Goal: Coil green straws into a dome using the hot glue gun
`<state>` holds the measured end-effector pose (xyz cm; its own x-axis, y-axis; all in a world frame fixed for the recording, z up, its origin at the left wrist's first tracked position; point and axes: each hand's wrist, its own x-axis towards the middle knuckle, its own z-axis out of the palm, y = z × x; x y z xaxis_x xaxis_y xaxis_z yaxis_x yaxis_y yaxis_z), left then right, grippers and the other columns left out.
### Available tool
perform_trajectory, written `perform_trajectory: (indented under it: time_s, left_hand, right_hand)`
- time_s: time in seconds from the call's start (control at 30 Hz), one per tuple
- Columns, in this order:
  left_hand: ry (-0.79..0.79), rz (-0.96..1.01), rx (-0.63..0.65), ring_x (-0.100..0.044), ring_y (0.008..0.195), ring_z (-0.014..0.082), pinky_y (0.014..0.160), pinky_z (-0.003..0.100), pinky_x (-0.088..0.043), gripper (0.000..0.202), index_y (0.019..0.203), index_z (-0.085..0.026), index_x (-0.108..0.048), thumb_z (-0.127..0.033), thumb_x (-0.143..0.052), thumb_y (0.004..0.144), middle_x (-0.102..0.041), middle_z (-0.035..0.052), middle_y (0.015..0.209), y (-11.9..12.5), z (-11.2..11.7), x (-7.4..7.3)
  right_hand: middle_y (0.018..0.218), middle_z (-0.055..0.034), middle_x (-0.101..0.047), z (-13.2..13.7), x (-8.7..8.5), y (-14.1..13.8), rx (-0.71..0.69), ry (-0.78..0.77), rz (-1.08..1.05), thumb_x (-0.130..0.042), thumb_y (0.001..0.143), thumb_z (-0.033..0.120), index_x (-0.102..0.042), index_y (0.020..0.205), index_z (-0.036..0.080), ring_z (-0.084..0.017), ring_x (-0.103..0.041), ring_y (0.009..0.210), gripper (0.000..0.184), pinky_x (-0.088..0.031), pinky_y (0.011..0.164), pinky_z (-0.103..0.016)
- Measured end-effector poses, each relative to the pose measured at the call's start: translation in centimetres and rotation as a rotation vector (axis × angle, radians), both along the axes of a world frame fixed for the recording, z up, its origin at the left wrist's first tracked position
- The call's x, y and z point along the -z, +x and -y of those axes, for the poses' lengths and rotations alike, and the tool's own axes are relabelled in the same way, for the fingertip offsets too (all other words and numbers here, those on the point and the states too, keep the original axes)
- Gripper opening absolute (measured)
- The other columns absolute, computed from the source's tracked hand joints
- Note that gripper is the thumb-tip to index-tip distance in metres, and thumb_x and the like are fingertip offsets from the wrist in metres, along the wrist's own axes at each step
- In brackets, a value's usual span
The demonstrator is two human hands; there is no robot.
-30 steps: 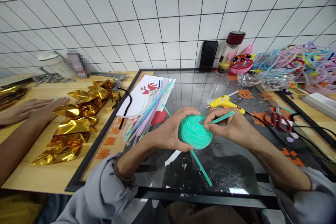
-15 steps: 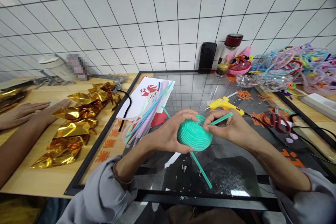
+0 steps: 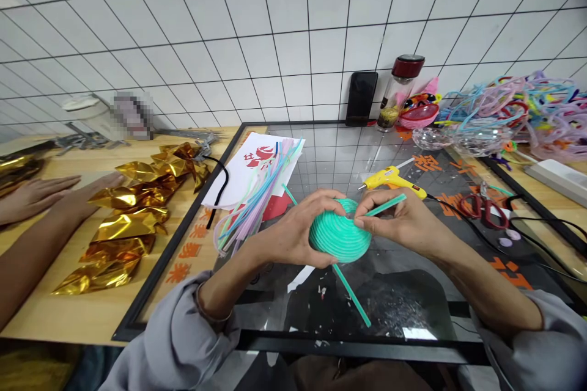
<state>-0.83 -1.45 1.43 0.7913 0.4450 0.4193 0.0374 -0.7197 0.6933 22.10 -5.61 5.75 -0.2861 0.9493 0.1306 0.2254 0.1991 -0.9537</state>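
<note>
A turquoise dome coiled from pipe cleaner (image 3: 337, 237) sits between my hands above the dark glass tabletop. My left hand (image 3: 305, 229) wraps its left side, thumb below and fingers over the top. Near the small opening at the top, my right hand (image 3: 389, 217) pinches a turquoise pipe cleaner (image 3: 387, 204), whose free end points up and right. Another turquoise strand (image 3: 352, 296) sticks out below the dome toward the table's front. A short green piece (image 3: 290, 194) shows behind my left hand. The inside of the dome is hidden.
A yellow glue gun (image 3: 394, 182) and red-handled scissors (image 3: 483, 208) lie to the right. Loose pipe cleaners (image 3: 261, 195) rest on white paper at left. Beyond are gold foil (image 3: 123, 226) and another person's hands (image 3: 41, 198). A phone (image 3: 362, 99) and bottle (image 3: 401, 91) stand behind.
Almost nothing differs. Both hands keep their hold, and the view has shifted very slightly.
</note>
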Motion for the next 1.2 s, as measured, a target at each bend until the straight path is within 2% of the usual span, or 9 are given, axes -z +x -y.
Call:
perform_trajectory:
  time_s: [0.37, 0.8, 1.0, 1.2]
  left_hand:
    - [0.034, 0.035, -0.01, -0.048, 0.133, 0.0324, 0.111, 0.053, -0.043, 0.075, 0.127, -0.028, -0.041, -0.03, -0.086, 0.068, -0.048, 0.0133, 0.137, 0.1, -0.1, 0.4]
    - [0.023, -0.008, 0.001, -0.047, 0.135, 0.0341, 0.107, 0.053, -0.046, 0.065, 0.122, -0.029, -0.046, -0.033, -0.085, 0.07, -0.044, 0.0138, 0.139, 0.0, -0.2, 0.0]
    - [0.014, 0.008, 0.014, -0.047, 0.135, 0.0328, 0.109, 0.052, -0.044, 0.065, 0.122, -0.029, -0.047, -0.03, -0.085, 0.07, -0.045, 0.0126, 0.139, 0.1, -0.2, 0.0]
    - [0.011, -0.005, 0.012, -0.047, 0.135, 0.0329, 0.109, 0.052, -0.045, 0.066, 0.121, -0.029, -0.047, -0.029, -0.086, 0.069, -0.046, 0.0132, 0.14, 0.1, -0.2, -0.1]
  right_hand:
    - [0.063, -0.002, -0.066, -0.1, 0.1, 0.0, -0.005, -0.018, -0.014, -0.077, 0.071, 0.025, -0.07, 0.064, 0.017, -0.013, -0.058, 0.059, 0.013, -0.048, 0.055, -0.025]
    - [0.063, -0.001, -0.064, 0.1, 0.1, 0.0, -0.002, -0.036, -0.045, -0.08, 0.07, 0.027, -0.07, 0.065, 0.017, -0.012, -0.055, 0.059, 0.016, -0.047, 0.056, -0.024]
    - [0.066, -0.0015, -0.064, 0.2, 0.5, 0.8, -0.006, -0.135, -0.134, -0.085, 0.07, 0.042, -0.072, 0.07, 0.017, -0.012, -0.056, 0.062, 0.029, -0.048, 0.058, -0.025]
    - [0.063, -0.0008, -0.063, 0.1, 0.7, 1.2, 0.012, -0.193, -0.174, -0.087, 0.066, 0.048, -0.07, 0.068, 0.017, -0.012, -0.055, 0.06, 0.036, -0.046, 0.055, -0.025]
